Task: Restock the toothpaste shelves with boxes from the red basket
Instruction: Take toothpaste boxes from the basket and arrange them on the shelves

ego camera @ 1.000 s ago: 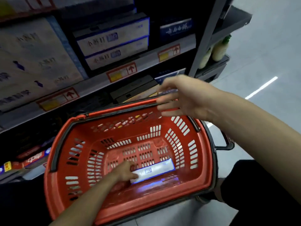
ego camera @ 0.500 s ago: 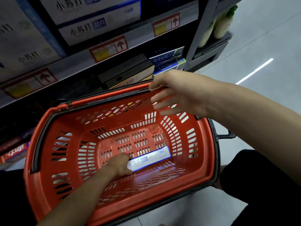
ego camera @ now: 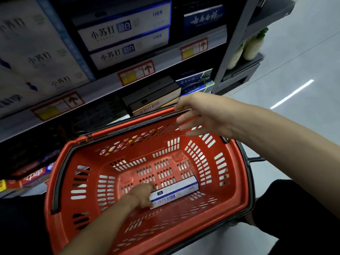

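Stocked toothpaste shelves [ego camera: 103, 83] rise behind the red basket [ego camera: 237, 181]. One white-and-blue box [ego camera: 176, 190] lies on the basket floor, with the left hand [ego camera: 141, 195] fingers clamped on its end. The right hand [ego camera: 207, 116] is at the far rim, fingers apart.

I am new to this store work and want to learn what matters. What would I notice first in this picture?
A red basket fills the middle, with one white and blue box at its bottom. The left hand grips the box's near end, and the right hand, fingers spread, hovers at the far rim. Behind, shelves carry stacked white boxes with similar lettering.
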A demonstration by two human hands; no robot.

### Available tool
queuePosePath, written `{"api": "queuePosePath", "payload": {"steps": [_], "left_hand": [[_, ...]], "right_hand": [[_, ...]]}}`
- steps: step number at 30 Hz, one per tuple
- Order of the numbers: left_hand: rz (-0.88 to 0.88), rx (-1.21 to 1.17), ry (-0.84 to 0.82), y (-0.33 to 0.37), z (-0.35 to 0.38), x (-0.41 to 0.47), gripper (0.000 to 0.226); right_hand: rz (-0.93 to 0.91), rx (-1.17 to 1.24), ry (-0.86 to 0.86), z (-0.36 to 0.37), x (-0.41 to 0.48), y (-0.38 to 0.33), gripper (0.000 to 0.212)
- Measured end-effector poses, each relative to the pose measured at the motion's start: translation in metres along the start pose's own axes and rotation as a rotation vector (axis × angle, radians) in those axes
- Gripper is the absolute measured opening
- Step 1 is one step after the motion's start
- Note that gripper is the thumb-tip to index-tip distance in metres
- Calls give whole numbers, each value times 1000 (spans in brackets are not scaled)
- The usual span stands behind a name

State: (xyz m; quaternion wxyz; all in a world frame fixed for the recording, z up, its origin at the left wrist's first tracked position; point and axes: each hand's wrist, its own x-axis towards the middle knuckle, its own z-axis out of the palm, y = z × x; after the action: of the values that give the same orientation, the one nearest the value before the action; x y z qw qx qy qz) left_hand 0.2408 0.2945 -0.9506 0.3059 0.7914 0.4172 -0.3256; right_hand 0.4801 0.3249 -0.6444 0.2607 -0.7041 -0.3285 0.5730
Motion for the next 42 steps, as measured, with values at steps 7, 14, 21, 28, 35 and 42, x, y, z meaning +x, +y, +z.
{"api": "queuePosePath", "payload": {"steps": [7, 14, 21, 28, 35, 42], "left_hand": [[40, 171, 236, 12, -70, -53, 39], [55, 279, 549, 32, -166, -136, 33], [161, -399, 1025, 10, -235, -221, 36], [334, -1035, 1164, 13, -266, -249, 44], [320, -1401, 1341, 23, -273, -235, 43], [213, -1478, 1533, 37, -283, -218, 27]], "right_hand": [[-46, 60, 34, -14, -20, -18, 31], [-96, 55, 143, -20, -18, -26, 30], [-361, -39, 446, -35, -18, -37, 15], [-561, 286, 463, -31, -17, -42, 18], [-638, 375, 546, -19, -8, -48, 9], [-667, 475, 503, -5, -1, -61, 24]]}}
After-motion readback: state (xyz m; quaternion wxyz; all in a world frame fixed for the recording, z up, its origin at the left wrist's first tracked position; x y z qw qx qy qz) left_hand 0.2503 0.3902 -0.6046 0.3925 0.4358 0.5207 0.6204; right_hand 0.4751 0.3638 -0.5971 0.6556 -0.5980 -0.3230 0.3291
